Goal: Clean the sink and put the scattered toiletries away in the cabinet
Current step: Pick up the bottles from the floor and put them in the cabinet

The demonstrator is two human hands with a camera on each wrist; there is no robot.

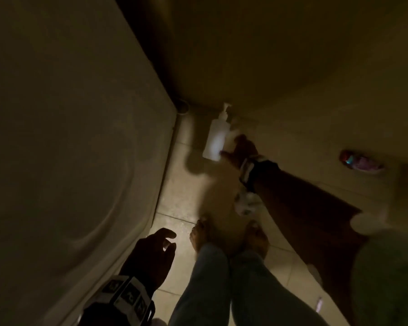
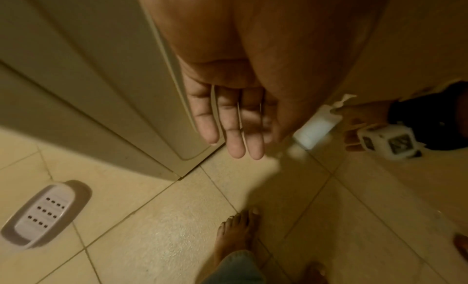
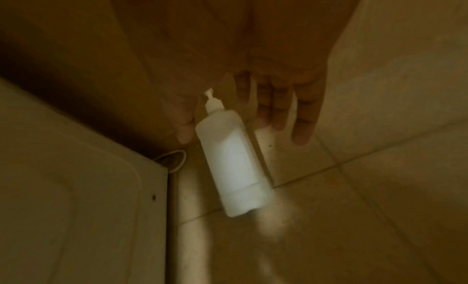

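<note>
A white pump bottle (image 1: 216,135) lies near the wall on the tiled floor, pump end pointing away from me. My right hand (image 1: 242,149) reaches down to it. In the right wrist view the bottle (image 3: 233,158) sits between the thumb and the straight, spread fingers (image 3: 302,128) of that hand (image 3: 238,132), and no grip shows. My left hand (image 1: 160,245) hangs empty beside the pale cabinet door (image 1: 68,137). Its fingers (image 2: 228,132) are straight and relaxed. The left wrist view also shows the bottle (image 2: 314,128) and the right hand (image 2: 359,116).
A white and grey soap dish (image 2: 43,214) sits on the floor tiles left of my bare feet (image 1: 205,236). A colourful small item (image 1: 360,161) lies at the right. A pipe (image 3: 172,160) runs down beside the cabinet corner. The room is dim.
</note>
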